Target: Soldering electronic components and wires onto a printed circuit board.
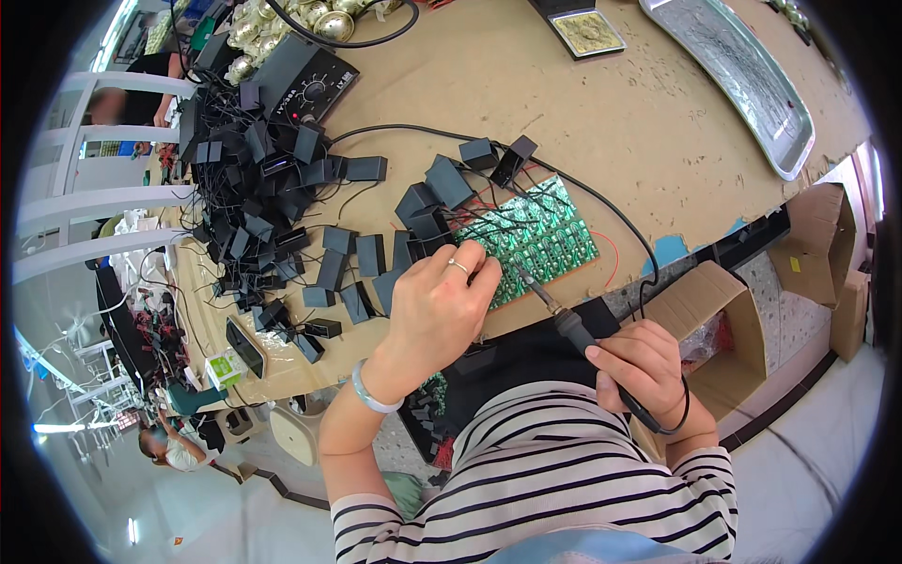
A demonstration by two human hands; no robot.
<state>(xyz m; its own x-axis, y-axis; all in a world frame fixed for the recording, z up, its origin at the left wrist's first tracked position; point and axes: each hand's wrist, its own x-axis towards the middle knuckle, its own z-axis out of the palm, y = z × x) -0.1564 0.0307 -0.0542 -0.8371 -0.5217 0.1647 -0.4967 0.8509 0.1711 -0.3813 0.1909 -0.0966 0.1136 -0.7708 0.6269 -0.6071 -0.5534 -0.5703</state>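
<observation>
A green circuit board panel [567,246] lies near the table's front edge, with several black plastic boxes [449,182] along its left side and their thin black wires running over it. My right hand [644,368] is wrapped round the dark handle of a soldering iron [575,331]. The iron slants up to the left, and its tip is at the board's surface, just right of my left fingers. My left hand [440,308] wears a ring and is closed in a pinch at the board's left part. What sits between those fingertips is hidden.
A large heap of wired black boxes [258,179] covers the table's left side, beside a black control unit with a dial [315,89]. A tip-cleaning tray [587,33] and a metal tray [742,75] stand farther back. The iron's cable [601,195] loops behind the board. Cardboard boxes [742,362] stand at the right.
</observation>
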